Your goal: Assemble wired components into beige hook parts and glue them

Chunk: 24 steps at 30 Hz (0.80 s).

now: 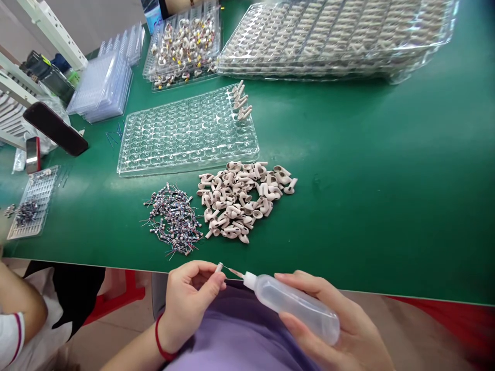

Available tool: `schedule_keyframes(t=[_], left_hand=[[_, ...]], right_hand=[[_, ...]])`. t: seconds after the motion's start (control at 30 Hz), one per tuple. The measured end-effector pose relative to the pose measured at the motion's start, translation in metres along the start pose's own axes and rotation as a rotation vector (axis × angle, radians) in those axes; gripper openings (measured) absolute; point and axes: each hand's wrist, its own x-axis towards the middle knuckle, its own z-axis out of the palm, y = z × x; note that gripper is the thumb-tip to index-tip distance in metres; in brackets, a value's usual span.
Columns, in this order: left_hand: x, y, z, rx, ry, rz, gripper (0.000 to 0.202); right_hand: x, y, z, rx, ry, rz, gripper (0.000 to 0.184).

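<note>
My right hand [340, 330] is wrapped round a clear squeeze bottle [296, 306] with a white nozzle and a thin needle tip pointing left. My left hand [189, 301] pinches a tiny part [219, 267] right at that needle tip, just below the table's near edge and above my purple lap. On the green table [386, 196] in front lie a heap of beige plastic shells [242, 198] and a heap of small wired components [174, 219]. Behind them a clear pocketed tray [185, 134] holds a few beige shells at its far right corner.
Stacked clear trays of parts [336, 36] fill the back right; another tray of parts [185, 44] and empty tray stacks [102, 85] stand at the back left. A black phone [54, 129] and a small tray [33, 201] lie far left. Another person's arm [19, 304] is at the lower left.
</note>
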Motion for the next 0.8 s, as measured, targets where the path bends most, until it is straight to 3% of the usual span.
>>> schedule_keyframes(t=[0.63,0.7,0.8], left_hand=[[0.001,-0.002,-0.001,0.031,-0.013,0.042,0.017],[0.000,0.000,-0.002,0.119,-0.019,0.117,0.015],[0.001,0.003,-0.005,0.411,0.038,0.451,0.007]], right_hand=[[-0.001,0.001,-0.005,0.048,0.029,0.054,0.026],[0.000,0.003,-0.010,0.045,0.040,0.041,0.028],[0.000,0.004,-0.014,0.034,0.065,0.030,0.033]])
